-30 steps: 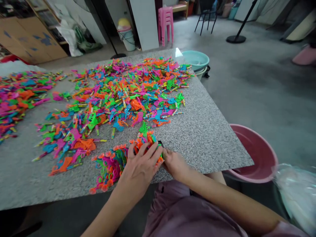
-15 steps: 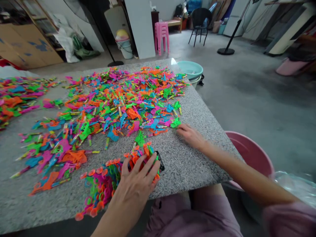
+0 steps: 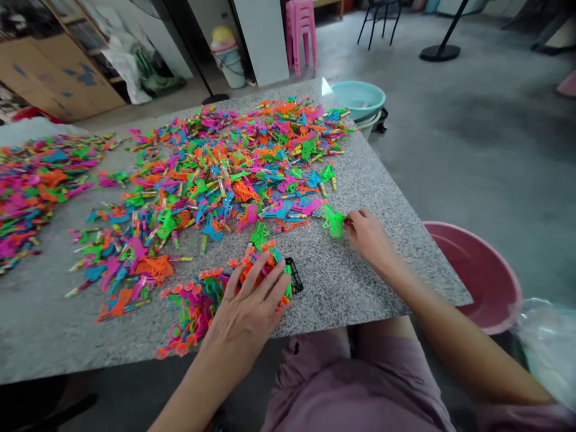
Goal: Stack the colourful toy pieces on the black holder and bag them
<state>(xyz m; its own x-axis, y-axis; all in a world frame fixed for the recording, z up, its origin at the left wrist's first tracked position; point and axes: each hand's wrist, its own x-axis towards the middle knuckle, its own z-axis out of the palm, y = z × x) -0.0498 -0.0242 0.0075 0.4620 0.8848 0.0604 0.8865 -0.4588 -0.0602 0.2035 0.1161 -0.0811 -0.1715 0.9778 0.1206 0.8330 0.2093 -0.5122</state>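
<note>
My left hand [image 3: 254, 294] lies with fingers spread over a packed row of bright small plastic toys with orange suction-cup tips [image 3: 193, 342]. The black grid-like edge of a holder [image 3: 294, 275] shows beyond its fingertips. My right hand [image 3: 366, 237], to the right of the pile, pinches the end of a green plastic toy gun [image 3: 333, 222], which is slightly blurred. Another green toy gun [image 3: 260, 235] lies just beyond the row. Further off spreads a large heap of similar toy guns [image 3: 234, 174] in orange, pink, blue and green, many with striped tubes.
The speckled stone table [image 3: 333, 306] has its right edge by a pink tub [image 3: 468, 270]. Clear plastic bags [image 3: 546, 336] lie at lower right. A turquoise basin [image 3: 360, 99] stands beyond the far corner. A second toy heap [image 3: 40, 186] lies left. Pink stools [image 3: 301, 33] stand behind.
My right hand has moved right, away from the heap, with the green toy gun in its fingers. My left hand stays on the row. The view has tilted down.
</note>
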